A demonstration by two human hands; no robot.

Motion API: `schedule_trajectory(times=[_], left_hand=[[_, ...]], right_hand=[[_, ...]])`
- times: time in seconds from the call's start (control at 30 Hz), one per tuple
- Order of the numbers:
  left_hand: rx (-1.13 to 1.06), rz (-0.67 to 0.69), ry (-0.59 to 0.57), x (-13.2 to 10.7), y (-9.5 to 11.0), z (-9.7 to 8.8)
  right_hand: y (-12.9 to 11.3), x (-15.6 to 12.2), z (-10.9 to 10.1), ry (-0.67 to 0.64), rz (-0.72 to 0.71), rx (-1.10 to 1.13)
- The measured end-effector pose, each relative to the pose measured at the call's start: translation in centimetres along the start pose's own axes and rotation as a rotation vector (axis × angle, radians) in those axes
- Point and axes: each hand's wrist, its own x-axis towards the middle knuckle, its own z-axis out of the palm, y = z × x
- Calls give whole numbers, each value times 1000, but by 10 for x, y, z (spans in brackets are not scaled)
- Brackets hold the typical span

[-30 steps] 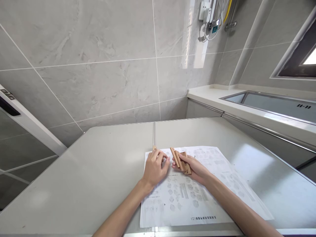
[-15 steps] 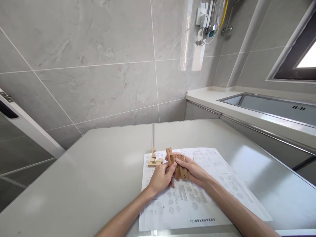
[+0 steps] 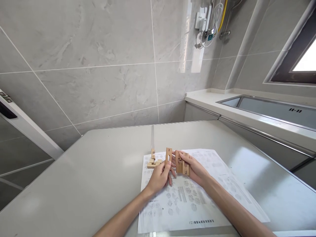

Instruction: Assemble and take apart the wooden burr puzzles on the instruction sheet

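My left hand [image 3: 159, 177] pinches a notched wooden puzzle piece [image 3: 169, 153] marked "2", held upright with its slot showing. Just to its right, my right hand [image 3: 194, 166] grips a pair of wooden puzzle pieces [image 3: 182, 164] side by side; a number shows near the lower end of the right one. A small gap separates what the two hands hold. Beyond my left hand, several pale wooden puzzle pieces [image 3: 153, 164] lie at the sheet's upper left corner. Under both hands is a printed instruction sheet [image 3: 177, 210] with small diagrams.
The sheet lies on a pale glossy table [image 3: 86, 184] with a seam down its middle. To the right, a counter holds a sink [image 3: 271, 105]. Behind stands a grey tiled wall [image 3: 98, 82] with a power socket [image 3: 199, 20] and cables.
The piece marked "2" has come apart from the others, moving slightly left and turning more upright in my left hand. The pair in my right hand has shifted a little right.
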Motion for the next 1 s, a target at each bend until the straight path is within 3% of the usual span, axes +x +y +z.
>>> schedule_trajectory(times=[0.23,0.43,0.53,0.8,1.0], left_hand=[[-22,0,-6,-1,2,0],[-48,-7,-17,-3,6,0],[-77,-13,-48,-5,9,-1],[-221,-98,-261,-9,18,-6],[-266,-131,-300,-8,18,-7]], right_hand=[[2,4,-4,54,10,24],[3,6,-6,287,-30,30],[3,8,-11,330,-45,33],[4,9,-16,225,23,96],[1,7,-10,133,44,142]])
